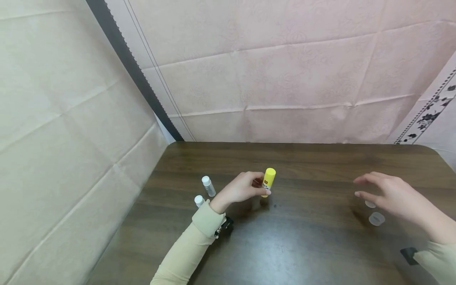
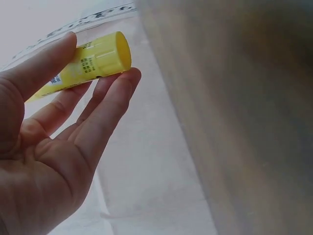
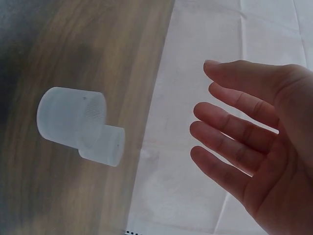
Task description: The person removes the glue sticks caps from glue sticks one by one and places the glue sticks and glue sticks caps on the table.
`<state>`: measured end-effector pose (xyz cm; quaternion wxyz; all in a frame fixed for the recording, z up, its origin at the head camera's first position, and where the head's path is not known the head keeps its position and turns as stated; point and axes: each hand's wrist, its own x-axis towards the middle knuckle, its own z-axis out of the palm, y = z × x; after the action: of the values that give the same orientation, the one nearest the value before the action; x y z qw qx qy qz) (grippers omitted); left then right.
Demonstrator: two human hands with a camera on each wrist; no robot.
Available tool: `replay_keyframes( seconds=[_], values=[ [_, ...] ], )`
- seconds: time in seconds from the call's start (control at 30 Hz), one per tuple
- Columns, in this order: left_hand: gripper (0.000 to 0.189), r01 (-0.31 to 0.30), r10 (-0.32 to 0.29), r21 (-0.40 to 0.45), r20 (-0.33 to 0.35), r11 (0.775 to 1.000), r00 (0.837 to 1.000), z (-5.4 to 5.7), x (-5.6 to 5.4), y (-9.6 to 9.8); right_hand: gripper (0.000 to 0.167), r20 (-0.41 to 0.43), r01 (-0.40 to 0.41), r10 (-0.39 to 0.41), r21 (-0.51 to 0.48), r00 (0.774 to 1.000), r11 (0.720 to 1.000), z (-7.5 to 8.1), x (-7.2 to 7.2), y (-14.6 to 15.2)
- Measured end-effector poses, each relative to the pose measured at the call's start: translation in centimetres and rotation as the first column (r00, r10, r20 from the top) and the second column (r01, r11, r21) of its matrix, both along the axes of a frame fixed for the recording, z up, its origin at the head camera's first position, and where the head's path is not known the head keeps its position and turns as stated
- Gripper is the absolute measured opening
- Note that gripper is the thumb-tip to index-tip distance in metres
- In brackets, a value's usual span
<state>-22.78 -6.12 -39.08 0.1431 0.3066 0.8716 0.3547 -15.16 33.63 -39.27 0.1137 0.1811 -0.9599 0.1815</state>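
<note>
My left hand point(image 1: 244, 188) pinches a yellow glue stick point(image 1: 269, 179) between thumb and fingers over the middle of the table. Up close in the left wrist view, the yellow tube point(image 2: 100, 56) carries small dark print, and the fingers reach under it. On the right, my right hand point(image 1: 395, 196) hovers with its fingers spread and nothing between them. Below it stand two translucent plastic caps; the larger cap point(image 3: 68, 117) overlaps the smaller cap point(image 3: 110, 147) in the right wrist view.
Beyond the left wrist stand two small clear tubes with white caps, a farther tube point(image 1: 208, 187) and a nearer tube point(image 1: 199, 200) partly hidden by the sleeve. The dark wooden table point(image 1: 285, 237) ends at a hanging pale cloth point(image 1: 295, 87); another cloth point(image 1: 64, 138) hangs on the left.
</note>
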Motion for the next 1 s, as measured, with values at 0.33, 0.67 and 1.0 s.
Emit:
replay_keyframes(
  seconds=[0.33,0.67,1.0],
  values=[
    [0.029,-0.027,0.031,0.053,-0.079,0.998,0.996,3.9,0.1,-0.8,0.034,-0.004,-0.013,0.013,-0.008,1.000,1.000,1.2,0.2,-0.4],
    [0.030,-0.088,0.107,0.145,-0.126,0.985,0.986,7.3,0.6,-2.0,0.033,-0.017,-0.030,0.030,-0.003,0.999,1.000,2.0,0.4,-0.7],
    [0.036,-0.126,0.157,0.171,-0.185,0.977,0.970,8.7,1.2,-3.2,0.033,-0.043,-0.039,0.039,0.011,0.998,0.999,2.1,0.6,-0.9]
  ],
)
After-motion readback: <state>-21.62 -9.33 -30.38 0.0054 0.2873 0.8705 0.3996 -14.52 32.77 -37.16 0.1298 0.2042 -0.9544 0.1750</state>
